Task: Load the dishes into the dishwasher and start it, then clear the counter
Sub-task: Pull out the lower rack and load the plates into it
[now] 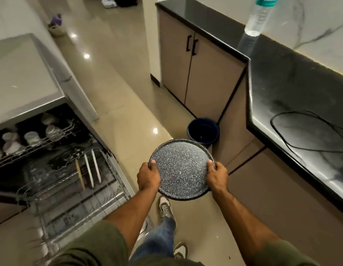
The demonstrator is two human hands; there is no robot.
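Both forearms reach forward from the bottom of the frame, bare below olive-green sleeves, and meet at a round speckled dark plate (182,169) held level in the lower centre of the frame, above the floor (117,77). The left hand (148,178) grips the plate's left edge, thumb lying on top of the rim and the other fingers curled underneath out of sight. The right hand (217,176) grips the right edge in the same way, thumb on top, knuckles turned outward. The wrists are roughly straight, the elbows bent slightly outward.

At the left of the frame the dishwasher (32,104) stands open. Its lower rack (74,185) is pulled out and carries a few upright plates (93,167); the upper rack (42,141) holds cups and bowls, blurred. The plate in the hands is to the right of the lower rack, not touching it.

A dark blue bucket (203,132) sits on the floor just beyond the plate, against the cabinets (201,77). On the black tabletop (293,81) at the right lie a looped black cable (308,131) and, at the upper right, a clear water bottle (257,18). A jeans-clad leg and light shoes show below the plate.
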